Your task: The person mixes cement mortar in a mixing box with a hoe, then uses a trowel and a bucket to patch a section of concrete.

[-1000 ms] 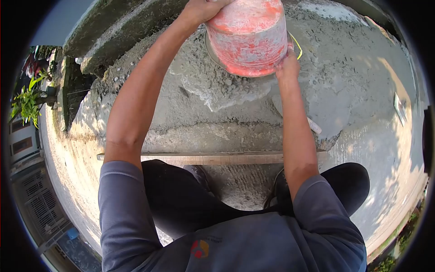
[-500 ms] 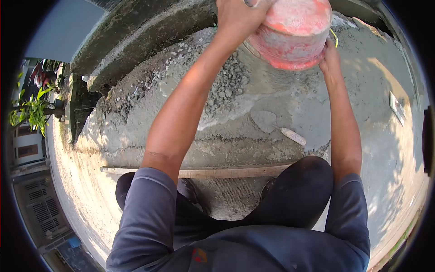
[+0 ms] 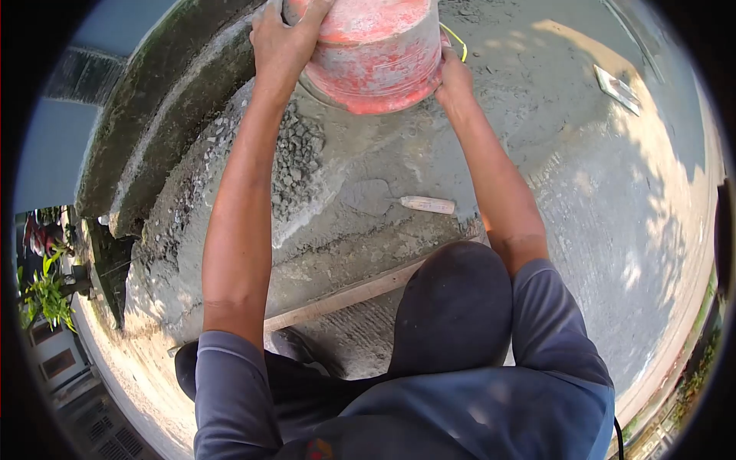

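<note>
A red bucket smeared with grey cement is held out in front of me at the top of the view. It looks tipped over, base up and rim low; its inside is hidden. My left hand grips the upper left edge of its base. Low on the right side, near the yellow wire handle, my right hand is closed on the rim. Nearer to me, a trowel lies on the wet concrete, its blade coated grey and pointing left.
Gravelly heap lies left of the trowel, beside a curved concrete kerb. A wooden board runs along the slab edge by my knees. A hand float rests at the far right. Green plants stand at left.
My view has turned, so the bucket, both hands and the trowel appear further left. Both hands still hold the bucket, whose tilt looks slightly different. The trowel stays on the concrete.
</note>
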Demonstrator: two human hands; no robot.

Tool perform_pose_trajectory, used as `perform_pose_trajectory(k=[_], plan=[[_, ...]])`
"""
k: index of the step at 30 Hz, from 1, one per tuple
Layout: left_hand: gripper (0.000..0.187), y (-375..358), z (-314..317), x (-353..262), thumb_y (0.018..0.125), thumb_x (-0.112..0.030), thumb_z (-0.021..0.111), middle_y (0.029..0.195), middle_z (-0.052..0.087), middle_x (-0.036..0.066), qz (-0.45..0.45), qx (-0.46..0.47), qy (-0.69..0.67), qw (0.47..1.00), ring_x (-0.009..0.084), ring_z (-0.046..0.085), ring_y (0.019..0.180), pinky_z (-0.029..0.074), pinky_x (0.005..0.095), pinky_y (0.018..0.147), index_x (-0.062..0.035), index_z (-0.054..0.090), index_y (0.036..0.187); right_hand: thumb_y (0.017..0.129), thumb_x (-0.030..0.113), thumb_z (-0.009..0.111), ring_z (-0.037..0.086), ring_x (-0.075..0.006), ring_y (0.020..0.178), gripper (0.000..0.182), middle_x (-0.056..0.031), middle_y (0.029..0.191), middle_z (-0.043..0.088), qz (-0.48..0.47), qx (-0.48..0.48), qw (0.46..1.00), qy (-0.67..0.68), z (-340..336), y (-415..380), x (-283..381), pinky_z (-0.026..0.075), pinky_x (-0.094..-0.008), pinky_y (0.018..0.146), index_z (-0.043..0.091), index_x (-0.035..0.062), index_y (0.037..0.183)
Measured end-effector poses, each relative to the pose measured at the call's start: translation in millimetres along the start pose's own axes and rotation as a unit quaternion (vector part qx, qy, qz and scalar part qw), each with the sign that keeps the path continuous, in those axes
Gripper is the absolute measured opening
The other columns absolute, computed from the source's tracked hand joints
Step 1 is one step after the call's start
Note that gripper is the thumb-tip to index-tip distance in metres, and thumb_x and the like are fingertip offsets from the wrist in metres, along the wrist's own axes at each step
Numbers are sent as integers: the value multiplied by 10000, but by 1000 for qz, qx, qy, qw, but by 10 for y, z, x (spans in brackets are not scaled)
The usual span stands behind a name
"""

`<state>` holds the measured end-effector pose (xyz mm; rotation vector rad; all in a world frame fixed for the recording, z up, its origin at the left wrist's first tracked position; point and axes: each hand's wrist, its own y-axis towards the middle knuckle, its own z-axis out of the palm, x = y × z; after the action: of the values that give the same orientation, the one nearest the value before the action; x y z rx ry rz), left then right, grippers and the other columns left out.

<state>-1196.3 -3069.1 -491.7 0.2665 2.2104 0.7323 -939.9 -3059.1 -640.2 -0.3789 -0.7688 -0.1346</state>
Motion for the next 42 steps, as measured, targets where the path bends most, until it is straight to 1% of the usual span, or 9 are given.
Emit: perform_pose_trajectory(k=[7, 13, 18, 25, 26, 28, 30, 33, 42], plan=[[815, -215, 420, -395, 885, -556, 626, 1388, 527, 203, -157, 162, -282, 933, 319, 453, 1340, 348, 453, 1097, -41, 409, 1478, 1012, 214, 530, 682, -243, 963, 338, -139, 1109, 667, -89, -32, 994, 57, -628, -7, 743, 574, -397, 811, 575, -65, 1197], [791, 232, -257, -769, 935, -526, 577, 1400, 496, 236, -10, 177, -143, 974, 342, 433, 1359, 314, 491, 1139, -51, 328, 1517, 1044, 179, 388, 627, -272, 1125, 334, -142, 1258, 617, -209, 190, 954, 97, -995, 618, 2360, 536, -416, 955, 524, -11, 1282], [737, 19, -1240, 52, 941, -462, 614, 1394, 501, 238, -154, 263, 63, 950, 321, 470, 1332, 359, 473, 1111, -87, 345, 1516, 1052, 165, 353, 616, -288, 1150, 347, -151, 1295, 593, -186, 314, 917, 163, -623, 664, 2644, 538, -449, 964, 484, -28, 1309], [709, -1150, -3495, 718, 946, -410, 640, 1318, 563, 191, -352, 151, 174, 907, 251, 551, 1193, 431, 384, 1008, -71, 367, 1505, 1054, 163, 351, 614, -292, 1157, 344, -150, 1319, 579, -249, 88, 960, 99, 56, 1925, 1796, 543, -435, 962, 480, -32, 1307], [685, -1376, -3744, 652, 951, -378, 647, 1301, 575, 200, -369, 122, 183, 903, 252, 567, 1164, 444, 373, 985, -62, 378, 1496, 1049, 157, 380, 621, -286, 1144, 339, -140, 1301, 593, -162, 196, 950, 184, 86, 1647, 1552, 546, -421, 951, 487, -37, 1305], [677, -2018, -4391, 873, 955, -368, 646, 1288, 583, 178, -398, 103, 242, 879, 250, 571, 1131, 445, 362, 961, -79, 371, 1503, 1007, 188, 506, 657, -276, 1048, 366, -158, 1234, 620, -116, 110, 967, 200, 59, 1634, 847, 571, -393, 843, 517, -79, 1256], [676, -2429, -4539, 584, 956, -367, 646, 1289, 579, 173, -493, 47, 262, 829, 255, 563, 1138, 440, 383, 962, -98, 365, 1509, 938, 216, 654, 685, -288, 952, 456, -205, 1161, 631, -105, -201, 974, 22, -252, 1861, 43, 597, -382, 709, 536, -151, 1182], [685, -2998, -4879, 653, 958, -394, 634, 1304, 569, 172, -540, 36, 275, 795, 267, 551, 1156, 432, 427, 958, -109, 353, 1515, 937, 203, 633, 680, -298, 927, 436, -224, 1153, 629, -31, -309, 950, -7, -645, 1886, -576, 581, -391, 705, 543, -161, 1160], [650, -2121, -4040, 867, 969, -335, 628, 1307, 572, 197, -427, 122, 238, 864, 254, 553, 1189, 429, 383, 1005, -70, 371, 1504, 964, 215, 616, 635, -207, 760, 327, -93, 981, 643, -135, -112, 983, 62, -619, 1458, 773, 541, -370, 662, 562, -77, 1103]])
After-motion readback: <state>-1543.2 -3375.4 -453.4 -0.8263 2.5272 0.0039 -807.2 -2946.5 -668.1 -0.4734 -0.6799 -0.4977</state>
